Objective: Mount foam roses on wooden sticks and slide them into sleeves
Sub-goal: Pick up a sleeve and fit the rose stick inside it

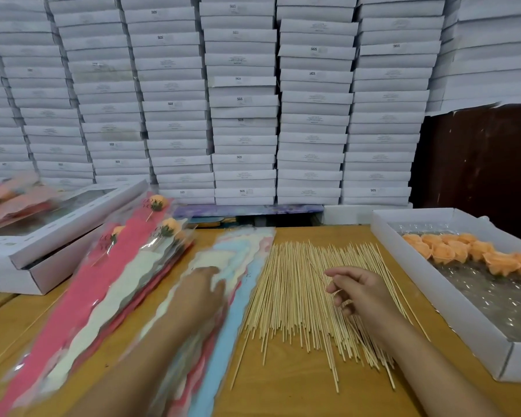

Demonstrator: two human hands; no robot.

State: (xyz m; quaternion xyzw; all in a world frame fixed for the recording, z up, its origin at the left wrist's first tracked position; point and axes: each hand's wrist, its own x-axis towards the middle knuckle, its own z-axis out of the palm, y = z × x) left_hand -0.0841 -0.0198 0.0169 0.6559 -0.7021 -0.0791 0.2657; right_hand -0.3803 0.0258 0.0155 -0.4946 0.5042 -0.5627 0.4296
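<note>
Our right hand (358, 291) hovered with loosely curled fingers, pinching nothing, the sticks (307, 299) just beneath. Our left hand (203, 288), blurred, lay flat on the sleeves (238, 260). We judged it best to pinch one stick only; roses (463, 251) waited beyond.

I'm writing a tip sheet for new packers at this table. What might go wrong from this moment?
The right hand hovers over the loose sticks with curled fingers; it may lift several at once or scatter them. The left hand presses on the fanned empty sleeves and could slide the stack out of order. Sharp stick tips could prick fingers.
</note>
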